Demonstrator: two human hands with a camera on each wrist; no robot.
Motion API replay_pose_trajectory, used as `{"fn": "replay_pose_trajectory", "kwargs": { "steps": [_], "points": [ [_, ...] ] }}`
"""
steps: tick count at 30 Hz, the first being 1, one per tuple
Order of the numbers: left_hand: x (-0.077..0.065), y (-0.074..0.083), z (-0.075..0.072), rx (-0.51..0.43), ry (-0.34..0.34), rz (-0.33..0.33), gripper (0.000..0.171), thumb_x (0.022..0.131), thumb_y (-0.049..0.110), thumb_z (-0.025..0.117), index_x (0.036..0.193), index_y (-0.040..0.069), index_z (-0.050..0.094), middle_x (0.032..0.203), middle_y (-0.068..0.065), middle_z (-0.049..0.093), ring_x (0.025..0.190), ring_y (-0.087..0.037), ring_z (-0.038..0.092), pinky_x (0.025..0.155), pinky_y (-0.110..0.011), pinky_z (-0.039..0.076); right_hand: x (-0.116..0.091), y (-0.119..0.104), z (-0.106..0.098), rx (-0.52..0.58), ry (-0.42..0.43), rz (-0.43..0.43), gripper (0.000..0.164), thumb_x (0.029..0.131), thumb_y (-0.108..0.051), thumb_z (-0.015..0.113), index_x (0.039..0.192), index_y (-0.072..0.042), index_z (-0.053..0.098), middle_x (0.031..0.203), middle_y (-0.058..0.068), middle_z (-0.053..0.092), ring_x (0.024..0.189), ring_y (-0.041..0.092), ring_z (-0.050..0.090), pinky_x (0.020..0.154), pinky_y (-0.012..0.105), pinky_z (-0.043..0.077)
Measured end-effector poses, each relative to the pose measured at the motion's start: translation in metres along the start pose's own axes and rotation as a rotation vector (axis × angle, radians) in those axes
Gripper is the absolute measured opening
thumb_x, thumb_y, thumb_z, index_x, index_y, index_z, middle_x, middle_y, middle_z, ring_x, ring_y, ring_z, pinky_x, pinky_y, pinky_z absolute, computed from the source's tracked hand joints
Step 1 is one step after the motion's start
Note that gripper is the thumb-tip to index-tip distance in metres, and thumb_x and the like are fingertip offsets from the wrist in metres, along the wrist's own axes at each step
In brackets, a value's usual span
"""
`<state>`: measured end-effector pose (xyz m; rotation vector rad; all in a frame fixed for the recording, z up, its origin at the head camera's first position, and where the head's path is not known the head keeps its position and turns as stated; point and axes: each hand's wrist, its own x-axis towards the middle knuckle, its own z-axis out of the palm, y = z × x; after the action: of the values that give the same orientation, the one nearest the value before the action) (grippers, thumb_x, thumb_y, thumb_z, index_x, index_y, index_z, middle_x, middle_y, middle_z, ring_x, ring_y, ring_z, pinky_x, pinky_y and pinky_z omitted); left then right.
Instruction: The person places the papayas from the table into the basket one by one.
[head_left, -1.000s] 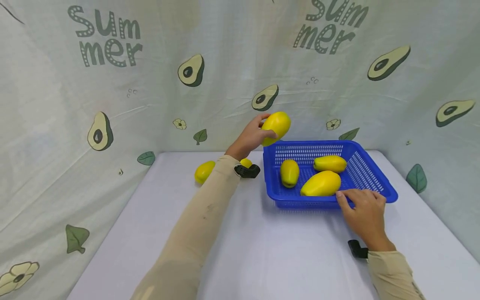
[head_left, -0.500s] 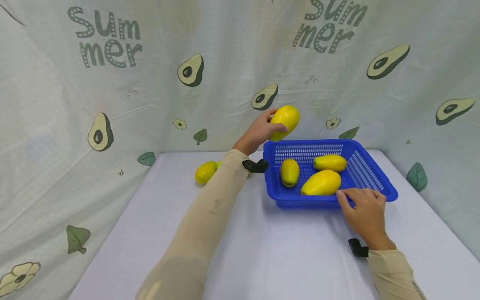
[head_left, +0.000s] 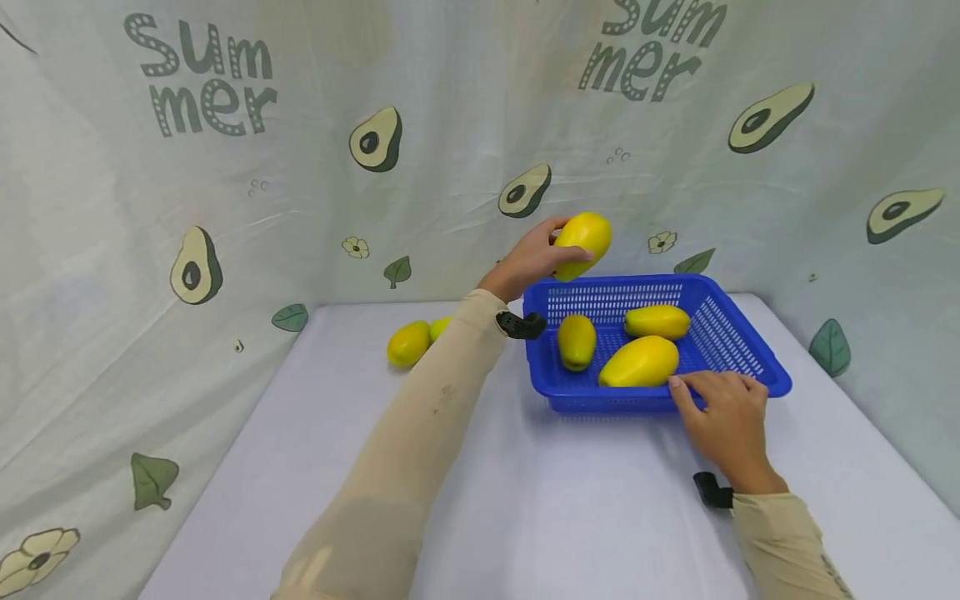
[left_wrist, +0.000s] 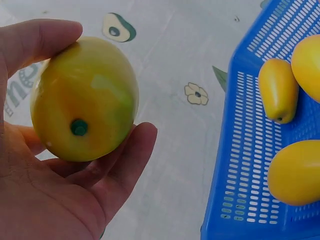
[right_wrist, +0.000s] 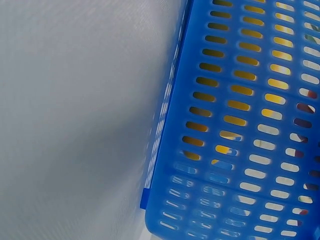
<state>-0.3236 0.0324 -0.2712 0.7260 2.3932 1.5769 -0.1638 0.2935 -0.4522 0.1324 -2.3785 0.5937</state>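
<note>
My left hand [head_left: 528,260] grips a yellow mango [head_left: 585,242] in the air above the back left of the blue basket [head_left: 615,401]. The left wrist view shows this mango [left_wrist: 90,100] end-on, with a green stem nub, between thumb and fingers. My right hand [head_left: 727,425] holds the basket's front rim near its right corner. Three yellow fruits lie inside: an upright one [head_left: 577,342], one at the back [head_left: 657,322] and a larger one [head_left: 640,362] in front. The right wrist view shows the basket's slotted wall [right_wrist: 225,105], with yellow behind the slots.
On the white table [head_left: 300,467], left of the basket, lies a yellow fruit [head_left: 408,343]. A greener one [head_left: 439,327] beside it is partly hidden by my left sleeve. A printed curtain [head_left: 450,100] hangs behind the table.
My left hand has carried the mango to the right, toward the basket. My right hand has stayed on the rim, and the fruits in the basket have not moved.
</note>
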Motion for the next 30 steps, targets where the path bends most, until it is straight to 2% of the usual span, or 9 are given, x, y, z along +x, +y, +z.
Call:
{"fn": "replay_pose_trajectory", "kwargs": {
  "steps": [4, 8, 15, 19, 23, 30],
  "points": [
    [0.003, 0.002, 0.002, 0.039, -0.010, -0.021, 0.068, 0.091, 0.038, 0.072, 0.147, 0.014, 0.043, 0.116, -0.005, 0.059, 0.099, -0.022, 0.060, 0.088, -0.034, 0.053, -0.001, 0.000, 0.000, -0.003, -0.009, 0.003, 0.030, 0.098, -0.027, 0.061, 0.101, 0.001, 0.073, 0.100, 0.022, 0.071, 0.100, 0.043, 0.054, 0.096, 0.064, 0.025],
    [0.005, 0.002, 0.009, 0.066, -0.031, -0.053, 0.064, 0.092, 0.041, 0.071, 0.144, 0.013, 0.046, 0.111, -0.004, 0.061, 0.096, -0.020, 0.060, 0.082, -0.029, 0.054, -0.003, 0.001, 0.000, -0.006, 0.004, -0.010, 0.028, 0.097, -0.025, 0.062, 0.099, 0.000, 0.074, 0.097, 0.022, 0.071, 0.098, 0.043, 0.054, 0.095, 0.065, 0.025],
    [0.010, 0.000, 0.014, 0.036, -0.082, -0.053, 0.049, 0.093, 0.038, 0.070, 0.131, 0.009, 0.055, 0.105, -0.007, 0.063, 0.089, -0.021, 0.060, 0.074, -0.029, 0.054, -0.001, -0.001, -0.002, -0.011, -0.002, -0.003, 0.030, 0.098, -0.026, 0.061, 0.100, 0.001, 0.073, 0.099, 0.023, 0.070, 0.099, 0.043, 0.054, 0.096, 0.065, 0.025],
    [0.013, 0.000, 0.013, 0.064, -0.105, -0.079, 0.056, 0.093, 0.038, 0.071, 0.136, 0.009, 0.052, 0.107, -0.007, 0.062, 0.089, -0.021, 0.059, 0.072, -0.028, 0.054, -0.001, -0.003, -0.001, -0.008, -0.021, 0.006, 0.031, 0.099, -0.026, 0.060, 0.101, 0.002, 0.073, 0.100, 0.024, 0.070, 0.100, 0.043, 0.053, 0.096, 0.066, 0.024],
    [0.017, 0.009, 0.015, 0.123, -0.097, -0.097, 0.063, 0.090, 0.039, 0.074, 0.140, 0.010, 0.049, 0.108, -0.005, 0.062, 0.090, -0.020, 0.060, 0.071, -0.027, 0.055, 0.000, -0.004, -0.003, -0.010, -0.023, 0.017, 0.033, 0.099, -0.027, 0.059, 0.103, 0.003, 0.073, 0.101, 0.024, 0.070, 0.100, 0.043, 0.053, 0.097, 0.065, 0.024],
    [0.026, 0.028, 0.024, 0.247, -0.091, -0.120, 0.057, 0.089, 0.039, 0.076, 0.132, 0.011, 0.052, 0.105, -0.003, 0.061, 0.089, -0.018, 0.061, 0.074, -0.027, 0.056, 0.001, -0.003, -0.001, -0.014, -0.019, 0.016, 0.031, 0.099, -0.026, 0.060, 0.102, 0.002, 0.072, 0.101, 0.025, 0.069, 0.101, 0.045, 0.053, 0.096, 0.066, 0.025]
  ]
}}
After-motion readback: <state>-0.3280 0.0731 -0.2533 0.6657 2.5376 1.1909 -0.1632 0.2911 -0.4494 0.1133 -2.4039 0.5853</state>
